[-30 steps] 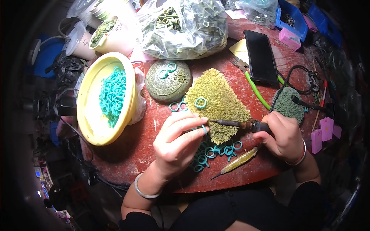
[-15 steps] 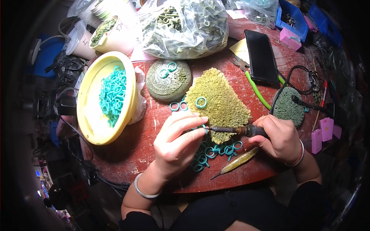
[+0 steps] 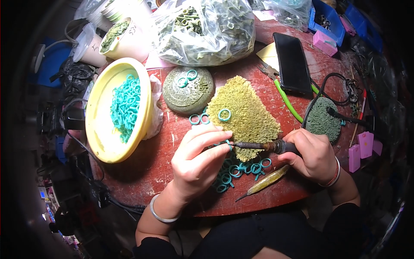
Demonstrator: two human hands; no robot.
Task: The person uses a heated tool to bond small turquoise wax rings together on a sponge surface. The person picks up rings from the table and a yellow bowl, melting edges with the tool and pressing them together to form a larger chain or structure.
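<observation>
Between the thumb and fingers of my left hand [image 3: 193, 160] is a small teal ring [image 3: 229, 143], mostly hidden by the fingertips. My right hand [image 3: 311, 156] grips the dark handle of a soldering iron [image 3: 261, 146], whose thin tip meets the ring. Beneath the iron lies a rough yellow-green pad [image 3: 243, 103] with one teal ring [image 3: 224, 114] on it. Several loose teal rings [image 3: 235, 171] are heaped below the pad, partly behind my left hand. A pointed tool with a yellow handle [image 3: 268, 179] rests near the table's front edge.
At left stands a yellow bowl [image 3: 144, 112] of teal rings. A round grey-green block [image 3: 188, 97] sits behind my left hand. Farther back are a filled plastic bag [image 3: 207, 39], a black phone [image 3: 293, 64] and green-handled pliers [image 3: 286, 100]. A green textured pad [image 3: 322, 120] lies right, beside a cable.
</observation>
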